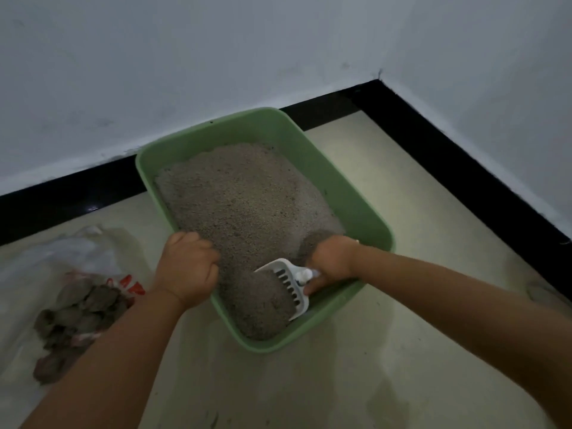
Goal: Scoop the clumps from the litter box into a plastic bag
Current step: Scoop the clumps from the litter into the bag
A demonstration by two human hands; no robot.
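My right hand [332, 263] grips white slotted scoop [286, 281] by handle; left hand [188, 267] clutches litter box [365, 205] rim. Clumps [263, 298] heavy, crumbly: lift level toward plastic bag [77, 274] beyond left hand.

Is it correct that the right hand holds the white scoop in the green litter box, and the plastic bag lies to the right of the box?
Not quite: the head view shows the plastic bag left of the green litter box. The right hand does hold the white scoop in it.

Dim indoor light, soft focus, wide-angle edge bending

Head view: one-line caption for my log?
Right hand digs white scoop into green litter box; left hand grips its rim.
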